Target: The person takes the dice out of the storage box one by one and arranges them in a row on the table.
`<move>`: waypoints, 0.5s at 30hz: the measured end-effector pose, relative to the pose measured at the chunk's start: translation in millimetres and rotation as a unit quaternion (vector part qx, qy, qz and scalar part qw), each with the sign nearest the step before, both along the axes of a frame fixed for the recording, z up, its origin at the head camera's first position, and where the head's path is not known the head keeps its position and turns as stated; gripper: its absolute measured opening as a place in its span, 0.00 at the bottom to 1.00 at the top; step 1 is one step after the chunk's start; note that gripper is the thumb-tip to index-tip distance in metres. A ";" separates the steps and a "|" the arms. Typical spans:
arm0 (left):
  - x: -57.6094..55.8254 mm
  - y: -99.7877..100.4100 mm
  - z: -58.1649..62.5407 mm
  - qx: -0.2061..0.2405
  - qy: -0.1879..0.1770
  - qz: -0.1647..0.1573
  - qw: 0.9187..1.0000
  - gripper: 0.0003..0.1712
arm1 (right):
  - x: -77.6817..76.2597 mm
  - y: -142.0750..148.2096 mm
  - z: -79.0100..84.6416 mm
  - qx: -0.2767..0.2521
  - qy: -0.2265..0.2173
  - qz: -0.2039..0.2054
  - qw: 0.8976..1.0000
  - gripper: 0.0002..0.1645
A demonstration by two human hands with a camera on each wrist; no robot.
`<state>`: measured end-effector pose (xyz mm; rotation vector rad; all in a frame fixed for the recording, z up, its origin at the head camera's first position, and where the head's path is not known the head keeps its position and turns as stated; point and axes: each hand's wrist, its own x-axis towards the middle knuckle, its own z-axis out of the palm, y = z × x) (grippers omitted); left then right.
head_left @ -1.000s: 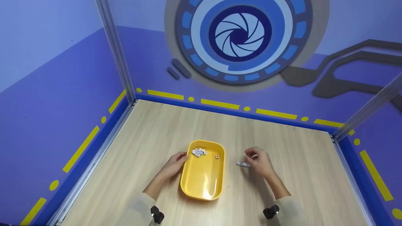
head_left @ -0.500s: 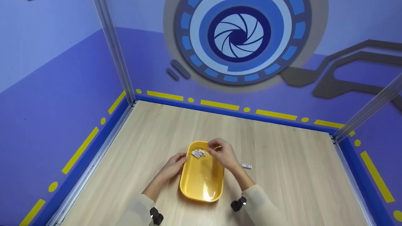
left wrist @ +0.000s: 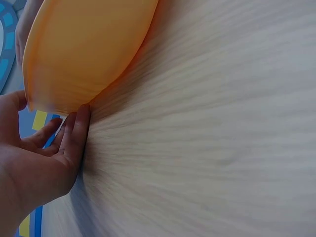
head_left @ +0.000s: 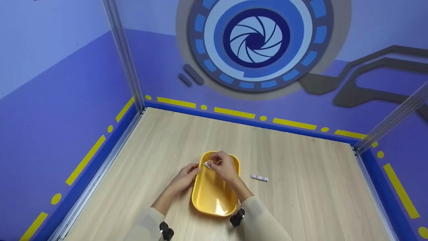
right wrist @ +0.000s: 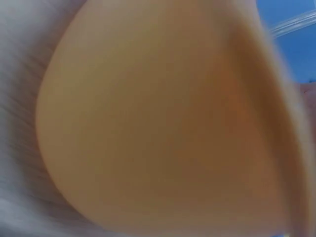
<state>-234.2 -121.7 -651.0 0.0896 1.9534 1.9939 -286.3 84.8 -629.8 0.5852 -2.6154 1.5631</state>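
Over the yellow tray (head_left: 206, 199) my left hand (head_left: 186, 176) gripped, my right hand (head_left: 224, 167) curled its fingers beside dice (head_left: 207, 165) inside, any pinch hidden; a dice row (head_left: 259, 177) on the tabletop (head_left: 301, 180) suggested part-done work.

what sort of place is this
Probably a purpose-built work booth, perhaps for recording: a pale wood-grain tabletop is enclosed by printed purple-and-blue walls and silver metal corner posts.

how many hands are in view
2: the left hand holds the tray at its left side; the right hand is over its far end, at some white cubes.
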 end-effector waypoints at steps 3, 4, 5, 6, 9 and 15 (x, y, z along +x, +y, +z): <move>0.5 0.3 1.0 0.008 -0.005 0.000 1.000 0.30 | -0.2 0.7 -5.1 0.021 0.004 0.002 1.000 0.13; 0.6 0.3 1.0 0.010 -0.007 0.000 1.000 0.31 | -0.2 0.9 -6.3 0.026 0.003 0.003 1.000 0.13; 0.7 0.6 1.0 0.007 -0.008 0.000 1.000 0.31 | -0.1 1.3 -7.2 0.031 0.002 0.003 1.000 0.13; 0.9 0.9 1.0 0.007 -0.008 -0.001 1.000 0.31 | 0.2 1.7 -7.9 0.036 0.001 0.003 0.999 0.12; 0.9 0.0 1.9 0.005 -0.010 0.000 1.000 0.32 | -0.1 0.7 -9.4 0.048 -0.004 -0.003 0.999 0.10; -0.3 -0.2 0.5 0.004 -0.011 0.001 1.000 0.30 | -0.9 -0.2 -11.4 0.089 -0.008 -0.014 0.996 0.08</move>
